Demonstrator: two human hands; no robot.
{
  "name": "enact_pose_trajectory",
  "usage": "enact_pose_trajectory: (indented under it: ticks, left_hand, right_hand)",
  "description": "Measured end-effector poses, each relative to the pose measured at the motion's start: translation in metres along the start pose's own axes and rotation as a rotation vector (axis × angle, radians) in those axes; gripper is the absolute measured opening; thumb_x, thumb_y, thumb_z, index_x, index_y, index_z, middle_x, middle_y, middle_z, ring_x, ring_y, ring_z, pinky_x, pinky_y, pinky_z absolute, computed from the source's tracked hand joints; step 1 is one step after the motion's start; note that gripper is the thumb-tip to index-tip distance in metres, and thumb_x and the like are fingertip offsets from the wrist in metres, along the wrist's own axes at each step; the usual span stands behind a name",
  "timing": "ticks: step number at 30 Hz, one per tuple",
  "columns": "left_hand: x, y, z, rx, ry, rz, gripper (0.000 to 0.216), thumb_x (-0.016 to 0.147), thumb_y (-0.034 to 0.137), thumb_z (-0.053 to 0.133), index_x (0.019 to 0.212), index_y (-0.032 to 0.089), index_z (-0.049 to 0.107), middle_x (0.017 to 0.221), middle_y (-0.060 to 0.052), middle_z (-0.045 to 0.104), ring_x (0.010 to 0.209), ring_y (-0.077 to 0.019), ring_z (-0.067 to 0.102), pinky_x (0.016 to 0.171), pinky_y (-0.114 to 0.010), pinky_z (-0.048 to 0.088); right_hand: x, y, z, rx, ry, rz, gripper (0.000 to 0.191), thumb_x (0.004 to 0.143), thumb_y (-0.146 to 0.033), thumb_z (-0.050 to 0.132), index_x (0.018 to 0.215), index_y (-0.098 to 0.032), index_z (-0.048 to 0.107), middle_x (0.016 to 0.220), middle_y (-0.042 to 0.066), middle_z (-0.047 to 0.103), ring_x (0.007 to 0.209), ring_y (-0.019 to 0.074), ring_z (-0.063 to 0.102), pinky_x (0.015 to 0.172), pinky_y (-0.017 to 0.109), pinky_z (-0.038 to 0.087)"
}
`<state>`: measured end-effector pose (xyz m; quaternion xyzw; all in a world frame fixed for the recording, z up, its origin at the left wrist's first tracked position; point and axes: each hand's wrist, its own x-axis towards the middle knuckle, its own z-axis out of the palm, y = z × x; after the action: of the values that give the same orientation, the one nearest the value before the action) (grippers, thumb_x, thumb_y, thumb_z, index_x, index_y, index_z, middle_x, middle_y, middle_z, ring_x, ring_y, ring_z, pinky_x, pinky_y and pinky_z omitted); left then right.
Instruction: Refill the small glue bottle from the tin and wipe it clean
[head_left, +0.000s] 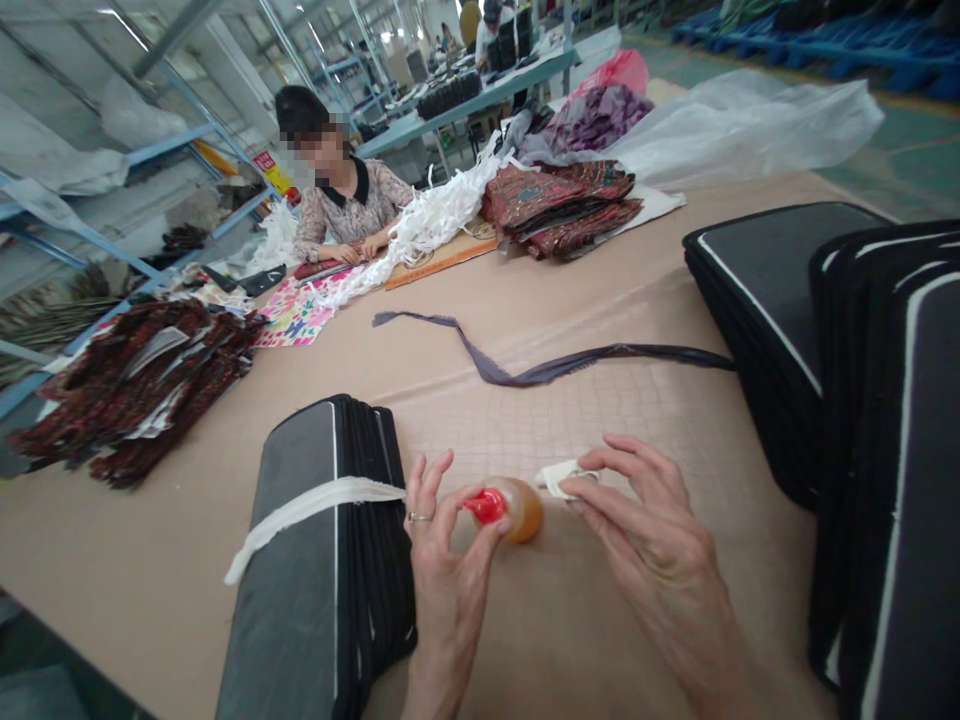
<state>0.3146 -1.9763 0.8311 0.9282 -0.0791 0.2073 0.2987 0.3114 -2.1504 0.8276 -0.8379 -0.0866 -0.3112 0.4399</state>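
Note:
My left hand (450, 560) pinches the red cap (489, 505) of a small bottle (527, 512) with amber contents between thumb and forefinger. Its other fingers are raised, and one wears a ring. Whether the bottle rests on the table or is lifted I cannot tell. Just right of the bottle, my right hand (652, 530) grips a small folded white cloth (562, 478) between thumb and fingers. A stack of black padded panels (300, 570) lies close to my left hand, with a white fabric strip (322, 505) across it.
More black panels (765, 300) are piled at the right. A dark fabric strip (517, 378) crosses the brown table (592, 620). Patterned cloth bundles (172, 370) lie at the left, others (559, 200) at the back. A co-worker (349, 200) sits across the table, hands on fabric.

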Motion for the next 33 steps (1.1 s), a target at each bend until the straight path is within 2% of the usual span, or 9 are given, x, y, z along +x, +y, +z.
enact_pose_trajectory:
  ticks: [3, 7, 9, 13, 18, 21, 25, 30, 33]
  left_hand:
    - [-0.012, 0.002, 0.011, 0.034, 0.116, -0.056, 0.021, 0.074, 0.033, 0.07, 0.087, 0.022, 0.059, 0.122, -0.01, 0.056, 0.124, -0.0323, 0.043, 0.098, -0.061, 0.035]
    - [-0.015, 0.002, 0.017, 0.077, 0.13, -0.054, 0.023, 0.075, 0.036, 0.069, 0.088, 0.02, 0.058, 0.121, -0.013, 0.056, 0.122, -0.0342, 0.044, 0.094, -0.063, 0.036]
    - [-0.014, 0.002, 0.013, 0.097, 0.082, -0.043, 0.024, 0.075, 0.036, 0.069, 0.091, 0.021, 0.058, 0.126, -0.013, 0.054, 0.126, -0.0353, 0.04, 0.096, -0.065, 0.034]
    - [-0.014, 0.001, -0.002, 0.063, -0.107, -0.036, 0.035, 0.075, 0.035, 0.069, 0.106, 0.024, 0.057, 0.138, -0.011, 0.045, 0.134, -0.0348, 0.028, 0.101, -0.065, 0.03]
    - [-0.008, -0.012, -0.008, -0.062, -0.199, -0.055, 0.037, 0.084, 0.025, 0.059, 0.121, 0.029, 0.053, 0.146, -0.007, 0.036, 0.139, -0.0296, 0.022, 0.105, -0.063, 0.026]
    - [0.0, -0.019, -0.005, -0.124, -0.268, -0.013, 0.033, 0.084, 0.023, 0.06, 0.115, 0.032, 0.058, 0.147, -0.004, 0.035, 0.14, -0.0287, 0.018, 0.107, -0.063, 0.022]
    - [0.004, -0.018, -0.001, -0.111, -0.247, 0.001, 0.026, 0.083, 0.018, 0.06, 0.106, 0.031, 0.061, 0.144, -0.003, 0.039, 0.14, -0.028, 0.018, 0.108, -0.063, 0.02]
    - [0.0, -0.014, 0.0, -0.12, -0.199, -0.021, 0.024, 0.083, 0.018, 0.06, 0.103, 0.03, 0.062, 0.143, -0.004, 0.041, 0.139, -0.029, 0.019, 0.107, -0.063, 0.02]
    - [-0.001, -0.014, 0.0, -0.162, -0.193, -0.049, 0.022, 0.082, 0.017, 0.061, 0.101, 0.029, 0.063, 0.143, -0.004, 0.04, 0.139, -0.0295, 0.019, 0.108, -0.063, 0.019]
  right_hand:
    - [-0.006, -0.007, 0.004, -0.007, -0.026, -0.006, 0.021, 0.083, -0.003, 0.052, 0.086, -0.021, 0.062, 0.092, 0.007, 0.059, 0.108, 0.0283, 0.048, 0.082, 0.045, 0.044]
    - [-0.013, -0.012, 0.021, -0.053, -0.064, -0.033, 0.014, 0.086, -0.013, 0.053, 0.085, -0.022, 0.065, 0.095, 0.006, 0.063, 0.108, 0.0278, 0.051, 0.083, 0.043, 0.039]
    - [-0.012, -0.012, 0.028, -0.08, -0.064, -0.036, 0.016, 0.089, -0.019, 0.051, 0.083, -0.023, 0.065, 0.094, 0.005, 0.065, 0.108, 0.0271, 0.052, 0.085, 0.043, 0.037]
    - [-0.004, -0.011, 0.032, -0.108, -0.085, -0.06, 0.024, 0.091, -0.024, 0.045, 0.079, -0.022, 0.066, 0.094, 0.006, 0.067, 0.109, 0.0279, 0.051, 0.086, 0.043, 0.033]
    - [0.001, -0.005, 0.032, -0.107, -0.123, -0.084, 0.026, 0.091, -0.024, 0.044, 0.077, -0.023, 0.066, 0.096, 0.006, 0.067, 0.112, 0.0275, 0.047, 0.087, 0.042, 0.032]
    - [-0.001, -0.001, 0.034, -0.11, -0.156, -0.107, 0.027, 0.092, -0.026, 0.042, 0.078, -0.023, 0.066, 0.1, 0.006, 0.066, 0.115, 0.0283, 0.045, 0.087, 0.043, 0.031]
    - [-0.003, 0.0, 0.037, -0.097, -0.113, -0.101, 0.029, 0.092, -0.025, 0.041, 0.076, -0.021, 0.065, 0.096, 0.005, 0.067, 0.113, 0.0268, 0.047, 0.088, 0.041, 0.03]
    - [-0.003, 0.004, 0.022, -0.177, -0.144, -0.16, 0.037, 0.094, -0.027, 0.033, 0.072, -0.02, 0.062, 0.096, 0.005, 0.067, 0.114, 0.027, 0.047, 0.09, 0.043, 0.028]
    - [-0.01, 0.003, 0.006, -0.218, -0.11, -0.165, 0.029, 0.094, -0.024, 0.039, 0.078, -0.023, 0.063, 0.1, 0.006, 0.066, 0.115, 0.0283, 0.045, 0.087, 0.043, 0.028]
